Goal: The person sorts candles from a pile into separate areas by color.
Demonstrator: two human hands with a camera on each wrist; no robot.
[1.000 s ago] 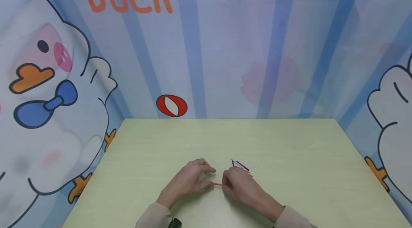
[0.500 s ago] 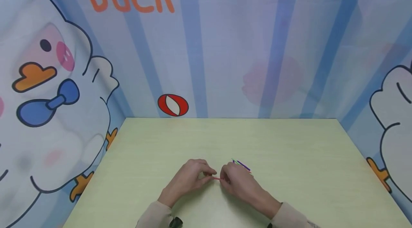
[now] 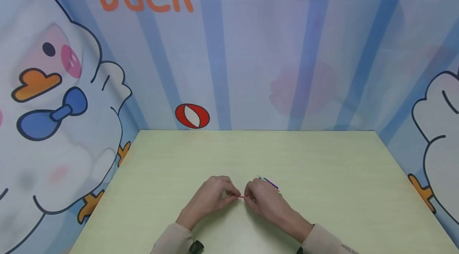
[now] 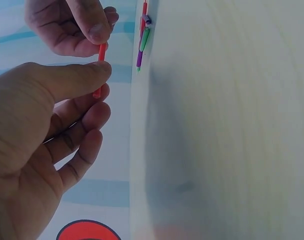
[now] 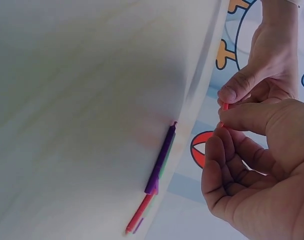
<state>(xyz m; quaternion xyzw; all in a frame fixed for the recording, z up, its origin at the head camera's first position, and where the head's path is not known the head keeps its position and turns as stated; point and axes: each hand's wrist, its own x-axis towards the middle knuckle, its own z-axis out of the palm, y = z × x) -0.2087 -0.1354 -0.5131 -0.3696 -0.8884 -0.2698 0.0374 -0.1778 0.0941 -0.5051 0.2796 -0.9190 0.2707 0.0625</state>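
A thin red stick (image 3: 242,197) stretches between both hands, raised above the table in the wrist views. My left hand (image 3: 211,194) pinches one end between thumb and forefinger, with the stick's tip poking out past the thumb in the left wrist view. The other end sits between the thumb and fingers of my right hand (image 3: 267,198); there the fingertips cover most of it. Only a short red piece (image 4: 102,52) shows between the two grips. Just beyond the right hand, several coloured sticks lie in a small pile, among them a purple stick (image 5: 161,159) and a green stick (image 4: 145,39).
The pale wooden table (image 3: 172,158) carries the pile, which also has a red stick (image 5: 137,214) in it. A blue striped backdrop (image 3: 244,46) with printed ducks stands along the table's back and sides.
Both hands have lifted the red stick away from the table, and my left fingers have closed to a pinch on its end. The right hand has shifted slightly left and farther from the body.
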